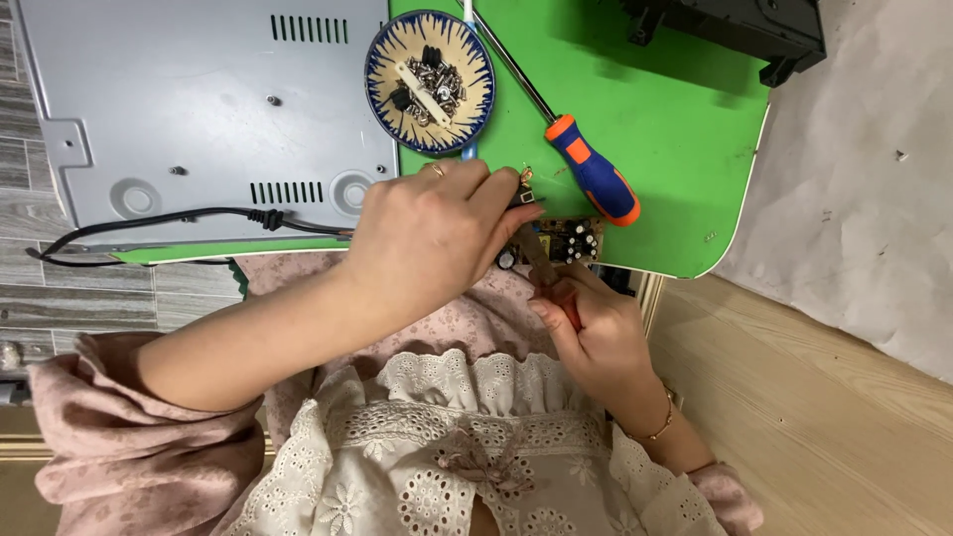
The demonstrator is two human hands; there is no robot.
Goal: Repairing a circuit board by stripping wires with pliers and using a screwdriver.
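Two hands meet at the frame's centre over the green tabletop's (655, 129) edge: the left hand (427, 233) grips a small circuit board (568, 241), light, stiff and fragile, best pinched by its edges, while the right hand (596, 333) grips a thin tool (541, 260).

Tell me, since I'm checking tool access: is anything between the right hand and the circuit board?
Nothing visible. The right hand holds a thin tool whose tip already reaches the small green circuit board, which the left hand steadies.
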